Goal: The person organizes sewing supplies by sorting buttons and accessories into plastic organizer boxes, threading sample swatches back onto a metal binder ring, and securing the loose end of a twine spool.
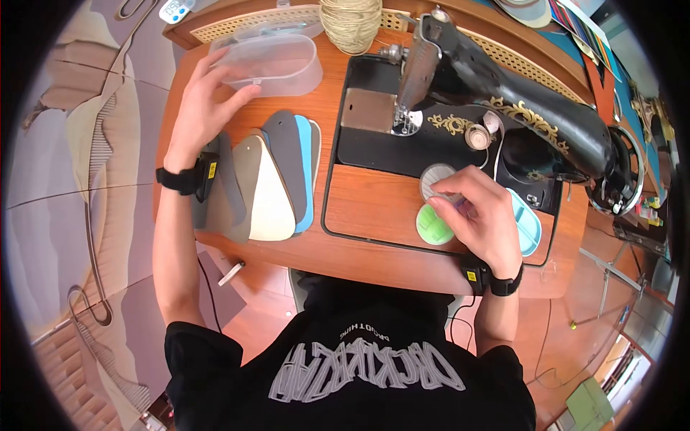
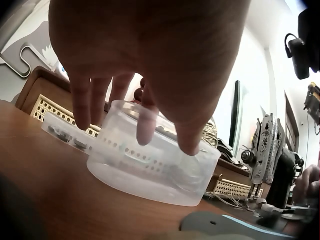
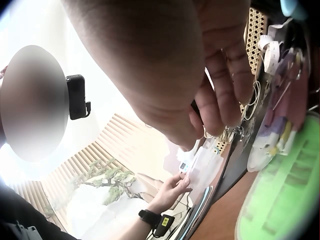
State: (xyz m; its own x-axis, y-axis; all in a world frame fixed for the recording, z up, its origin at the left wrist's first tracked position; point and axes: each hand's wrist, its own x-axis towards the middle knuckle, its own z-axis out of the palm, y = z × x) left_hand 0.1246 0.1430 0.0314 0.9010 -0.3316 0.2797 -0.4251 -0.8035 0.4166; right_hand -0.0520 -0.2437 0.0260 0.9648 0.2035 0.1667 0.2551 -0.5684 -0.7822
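At the back left of the table my left hand (image 1: 205, 108) grips one end of a translucent oval plastic box (image 1: 291, 68). Its thumb lies on the near wall, and in the left wrist view a finger shows through the frosted side of the box (image 2: 150, 175). My right hand (image 1: 481, 212) is held over two small round containers, one clear (image 1: 437, 174) and one green (image 1: 433, 228). Its fingers hang loosely curled, tips near the thumb, with nothing visible between them in the right wrist view. Small purple, yellow and white items (image 3: 280, 132) show beside the green container.
A black sewing machine (image 1: 503, 82) fills the table's right half, with a rolled white tape (image 1: 478, 136) on its bed. Several insole-shaped pieces (image 1: 273, 183) fan out by my left forearm. A light blue divided tray (image 1: 528, 226) stands right of my right hand; a twine ball (image 1: 351, 25) sits behind.
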